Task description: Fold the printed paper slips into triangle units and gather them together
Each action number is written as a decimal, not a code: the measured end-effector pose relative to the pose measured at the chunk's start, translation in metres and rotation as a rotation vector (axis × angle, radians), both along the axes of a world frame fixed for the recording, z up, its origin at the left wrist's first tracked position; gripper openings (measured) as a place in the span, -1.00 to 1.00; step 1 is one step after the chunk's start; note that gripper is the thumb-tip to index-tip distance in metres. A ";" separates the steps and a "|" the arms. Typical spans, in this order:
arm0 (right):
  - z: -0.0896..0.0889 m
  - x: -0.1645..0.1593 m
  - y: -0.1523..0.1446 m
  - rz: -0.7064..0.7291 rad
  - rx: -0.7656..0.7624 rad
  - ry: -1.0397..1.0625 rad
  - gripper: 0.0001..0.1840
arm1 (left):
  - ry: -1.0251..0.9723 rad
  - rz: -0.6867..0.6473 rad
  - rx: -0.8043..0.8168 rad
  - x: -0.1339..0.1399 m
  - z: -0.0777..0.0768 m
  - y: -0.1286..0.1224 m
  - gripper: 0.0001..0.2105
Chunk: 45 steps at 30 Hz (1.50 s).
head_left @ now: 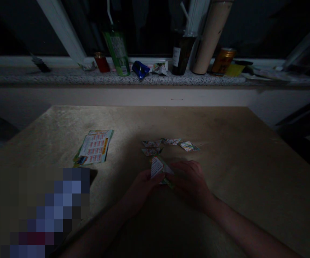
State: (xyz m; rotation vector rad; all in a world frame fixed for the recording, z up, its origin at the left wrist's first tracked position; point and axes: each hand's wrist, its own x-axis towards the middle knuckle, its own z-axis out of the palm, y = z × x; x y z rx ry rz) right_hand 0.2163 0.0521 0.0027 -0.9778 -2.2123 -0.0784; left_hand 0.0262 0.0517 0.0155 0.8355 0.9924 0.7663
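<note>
Between my two hands is a partly folded piece of printed paper (157, 167), white with text on one side and greenish at its edges. My left hand (145, 182) pinches it from the left, thumb on top. On the right side, my right hand (188, 177) has its fingers closed at the paper's edge; shadow hides its fingertips. Just beyond the hands lie several small folded paper pieces (151, 151), made from similar printed paper. One diamond-like folded piece (188, 146) lies at the right of that group.
A stack of printed calendar cards (94, 147) lies on the wooden table (219, 125), left of my hands. Along the granite windowsill (71, 77) stand a green can (118, 53), a dark cup (182, 53), a cardboard tube (211, 36) and an orange can (223, 61). A blurred patch covers the lower left.
</note>
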 end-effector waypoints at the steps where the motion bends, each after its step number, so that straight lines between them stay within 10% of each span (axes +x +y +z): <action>1: 0.000 0.001 0.000 0.013 0.000 -0.010 -0.77 | 0.070 -0.027 0.023 -0.001 0.000 0.001 -0.73; 25: 0.009 0.003 0.002 0.091 -0.090 0.144 -0.77 | 0.182 -0.067 0.082 -0.006 0.006 0.001 -0.73; 36: -0.001 -0.010 -0.004 -0.160 -0.602 0.571 -0.77 | 0.103 -0.052 0.037 -0.002 0.005 0.001 -0.76; 45: -0.001 -0.012 -0.006 0.006 -1.085 0.641 -0.63 | 0.266 -0.046 0.167 -0.003 0.001 0.001 -0.76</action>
